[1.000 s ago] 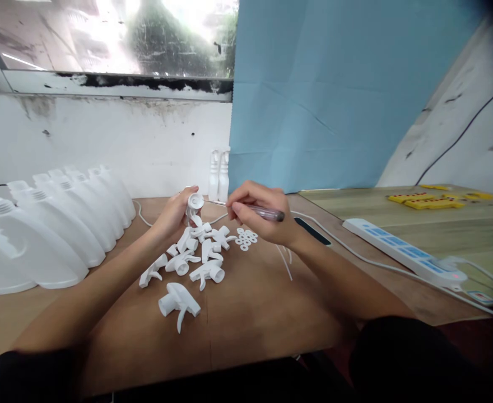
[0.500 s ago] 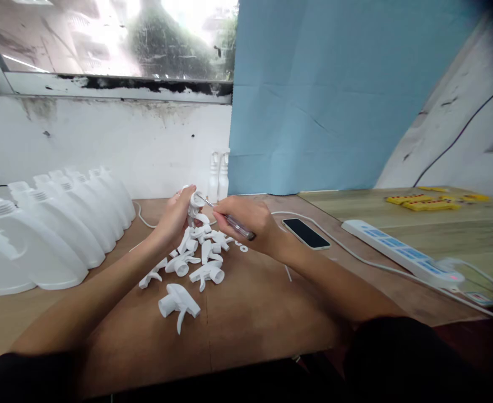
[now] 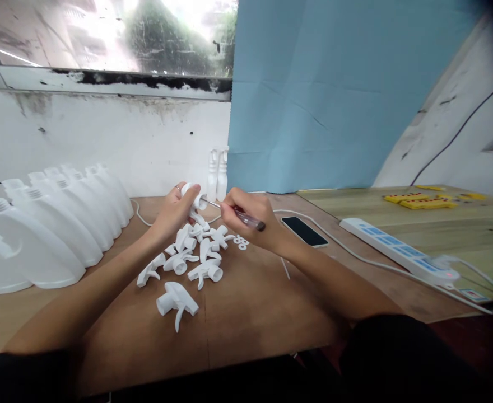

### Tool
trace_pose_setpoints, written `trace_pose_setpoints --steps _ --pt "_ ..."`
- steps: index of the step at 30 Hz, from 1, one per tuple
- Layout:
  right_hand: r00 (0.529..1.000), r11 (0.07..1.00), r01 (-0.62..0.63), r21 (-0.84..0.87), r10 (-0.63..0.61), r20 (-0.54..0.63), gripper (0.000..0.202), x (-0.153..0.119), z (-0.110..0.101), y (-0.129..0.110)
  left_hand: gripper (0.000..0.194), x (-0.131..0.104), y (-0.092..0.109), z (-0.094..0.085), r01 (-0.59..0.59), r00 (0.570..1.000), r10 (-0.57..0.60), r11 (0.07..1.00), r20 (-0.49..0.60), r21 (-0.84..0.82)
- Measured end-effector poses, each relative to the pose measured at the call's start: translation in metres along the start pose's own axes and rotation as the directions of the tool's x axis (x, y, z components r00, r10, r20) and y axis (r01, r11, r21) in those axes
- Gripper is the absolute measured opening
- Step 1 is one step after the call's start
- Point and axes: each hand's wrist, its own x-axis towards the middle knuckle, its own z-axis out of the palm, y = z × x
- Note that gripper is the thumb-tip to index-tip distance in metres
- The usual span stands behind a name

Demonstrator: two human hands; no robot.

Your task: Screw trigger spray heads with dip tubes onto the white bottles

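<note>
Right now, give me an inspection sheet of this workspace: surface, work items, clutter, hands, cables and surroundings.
Surface: brown wood-like tabletop, visible seam.
Work items: white plastic trigger spray heads, heaped, one apart; small white rings beside them; translucent white plastic bottles lined up at left.
Clutter: black-screened rectangular phone beyond the right wrist; yellow pieces, far right.
Hands: left hand grips another spray head; right hand holds a translucent-handled metal-shafted tool, tip at that head's opening.
Cables: white cable alongside a white-and-blue power strip; dark cable on the right wall.
Surroundings: stained white wall, bright window, blue sheet.
</note>
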Motion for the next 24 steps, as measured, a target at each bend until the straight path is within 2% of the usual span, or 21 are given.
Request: trace_pose_setpoints --steps 3,5,8,11,14,16,18,20,22,24 --pt "0.996 0.995 -0.092 0.039 0.092 -0.008 0.024 -0.001 0.001 -0.001 0.026 -0.002 0.002 0.001 0.038 0.999 -0.037 0.997 0.018 -0.072" --pt "0.995 0.995 -0.092 0.050 0.094 -0.040 0.024 -0.003 0.004 -0.001 0.023 -0.003 0.005 0.002 0.056 0.998 -0.053 0.991 0.027 -0.122" --pt "0.988 0.969 -0.148 0.196 0.153 -0.010 0.024 -0.004 0.004 0.001 0.022 -0.004 0.008 0.000 0.103 0.993 -0.097 0.990 0.064 -0.098" --pt "0.946 0.841 -0.322 0.434 0.309 0.102 0.023 -0.002 -0.001 0.003 0.025 -0.003 0.007 -0.002 0.166 0.972 -0.155 0.985 0.175 -0.045" --pt "0.883 0.677 -0.458 0.576 0.422 0.206 0.019 0.003 -0.006 0.004 0.030 -0.001 0.004 -0.003 0.215 0.934 -0.195 0.976 0.301 -0.036" --pt "0.856 0.583 -0.498 0.642 0.451 0.254 0.017 0.005 -0.007 0.005 0.033 -0.001 0.004 -0.004 0.236 0.910 -0.206 0.971 0.359 -0.041" --pt "0.860 0.537 -0.486 0.689 0.435 0.267 0.017 0.006 -0.004 0.005 0.035 -0.001 0.005 -0.005 0.275 0.891 -0.217 0.957 0.399 -0.095" --pt "0.892 0.564 -0.434 0.702 0.380 0.246 0.020 0.004 -0.001 0.005 0.034 0.000 0.006 -0.007 0.347 0.863 -0.234 0.919 0.448 -0.188" --pt "0.929 0.635 -0.363 0.682 0.302 0.213 0.022 0.002 0.002 0.006 0.033 0.003 0.007 -0.010 0.428 0.824 -0.260 0.867 0.503 -0.254" --pt "0.957 0.728 -0.288 0.623 0.236 0.167 0.019 0.001 0.004 0.007 0.033 0.007 0.008 -0.013 0.530 0.763 -0.316 0.805 0.564 -0.266"
